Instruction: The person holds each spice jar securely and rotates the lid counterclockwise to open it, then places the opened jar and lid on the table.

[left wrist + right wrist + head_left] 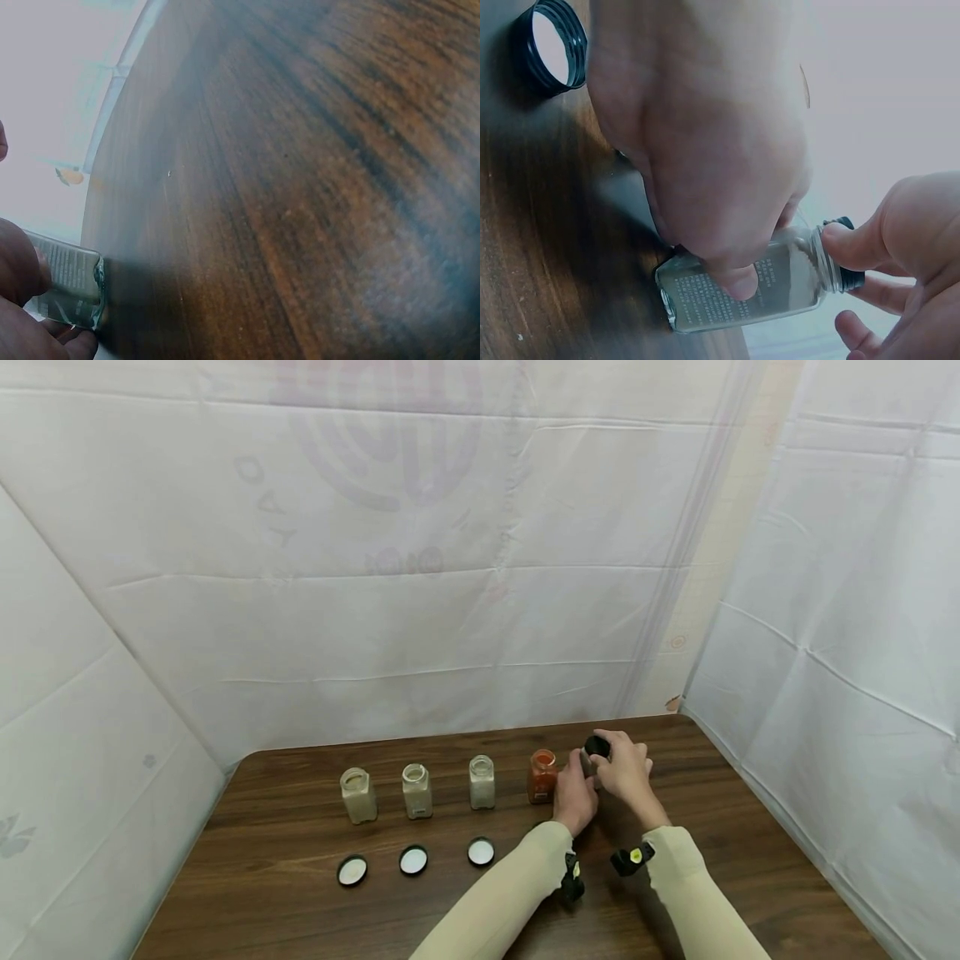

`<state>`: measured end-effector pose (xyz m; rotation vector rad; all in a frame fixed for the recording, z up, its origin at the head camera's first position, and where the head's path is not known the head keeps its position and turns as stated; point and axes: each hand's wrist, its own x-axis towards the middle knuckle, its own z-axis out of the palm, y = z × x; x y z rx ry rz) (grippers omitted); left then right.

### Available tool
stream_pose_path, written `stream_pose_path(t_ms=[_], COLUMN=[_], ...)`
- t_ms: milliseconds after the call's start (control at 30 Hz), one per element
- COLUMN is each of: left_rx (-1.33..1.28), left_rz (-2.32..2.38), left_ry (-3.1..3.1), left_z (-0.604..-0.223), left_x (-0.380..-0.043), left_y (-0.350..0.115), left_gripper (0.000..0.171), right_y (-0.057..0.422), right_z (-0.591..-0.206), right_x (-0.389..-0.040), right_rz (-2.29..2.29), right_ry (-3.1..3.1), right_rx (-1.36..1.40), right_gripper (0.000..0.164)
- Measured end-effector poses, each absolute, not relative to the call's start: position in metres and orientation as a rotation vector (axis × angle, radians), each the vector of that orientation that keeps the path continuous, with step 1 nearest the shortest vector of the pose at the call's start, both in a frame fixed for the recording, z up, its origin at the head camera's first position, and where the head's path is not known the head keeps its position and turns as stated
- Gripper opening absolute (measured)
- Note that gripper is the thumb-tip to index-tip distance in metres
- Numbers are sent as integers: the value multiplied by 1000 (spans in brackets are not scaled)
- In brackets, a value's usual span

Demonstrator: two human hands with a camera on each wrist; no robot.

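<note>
My left hand (pixel 576 795) grips a clear glass jar (pixel 784 289) with printed text on its side and pale contents near the neck. In the left wrist view, the fingers wrap the lower part of this jar (pixel 73 289), close to the tabletop. My right hand (pixel 626 770) pinches a black screw lid (pixel 597 746) at the jar's mouth. Seen from the right wrist, the thumb and fingers lie around the lid's (pixel 849 259) edge, and the jar's threaded neck shows just below it. Immediately left of my left hand stands an uncapped jar of red-orange powder (pixel 542 777).
Three uncapped jars of pale contents, the nearest being one jar (pixel 482 782), continue the row leftward. Before them lie upturned black lids, including one lid (pixel 481 852); another lid (pixel 551 52) is mostly behind my left sleeve. White sheeting (pixel 450 635) borders the brown wooden table (pixel 285 893).
</note>
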<state>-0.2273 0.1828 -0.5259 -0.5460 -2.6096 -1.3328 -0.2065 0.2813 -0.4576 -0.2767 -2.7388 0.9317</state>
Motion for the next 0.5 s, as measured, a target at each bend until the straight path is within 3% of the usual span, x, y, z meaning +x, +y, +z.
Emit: stream_pose_path(t_ms=[500], left_rx=[-553], left_rz=[-1347], left_ry=[-2596], left_z=[-526], left_x=[-226], left_y=[181], left_gripper=[36], right_y=[282], right_z=[-460], right_x=[-207], right_rz=[952], right_ry=[-2726], right_rx=[-252], right_gripper=[48])
